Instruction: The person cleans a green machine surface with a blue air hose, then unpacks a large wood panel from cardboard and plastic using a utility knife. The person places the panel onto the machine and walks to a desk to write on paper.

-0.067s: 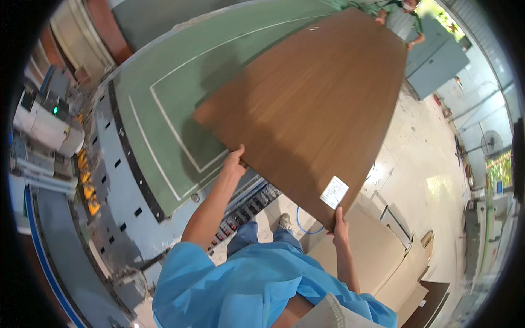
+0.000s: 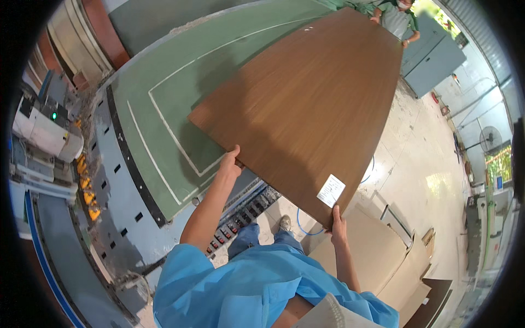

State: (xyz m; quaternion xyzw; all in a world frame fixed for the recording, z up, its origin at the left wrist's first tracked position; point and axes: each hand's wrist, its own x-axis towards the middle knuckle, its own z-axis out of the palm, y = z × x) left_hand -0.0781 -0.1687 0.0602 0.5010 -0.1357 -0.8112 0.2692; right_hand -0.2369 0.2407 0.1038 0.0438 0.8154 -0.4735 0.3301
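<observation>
A large brown wood-grain panel (image 2: 306, 104) stretches away from me, its near end in my hands. My left hand (image 2: 231, 161) grips the near edge toward the left, thumb on top and fingers underneath. At the near right corner my right hand (image 2: 338, 225) clasps the panel, thumb on top, just below a white paper label (image 2: 331, 190). A co-worker (image 2: 395, 22) holds the far end with both hands. Part of the panel overhangs the green table surface (image 2: 164, 82); its shadow falls there.
The green surface bears white outlines and a pale blue border (image 2: 126, 180) with dark slots. A white machine (image 2: 46, 128) stands at the left. Flattened cardboard (image 2: 361, 246) lies on the floor at my right. Beyond are a grey cabinet (image 2: 435, 63) and a fan (image 2: 490, 138).
The panel, with both my hands on its near end, has shifted slightly left. The co-worker's end has also moved a little left.
</observation>
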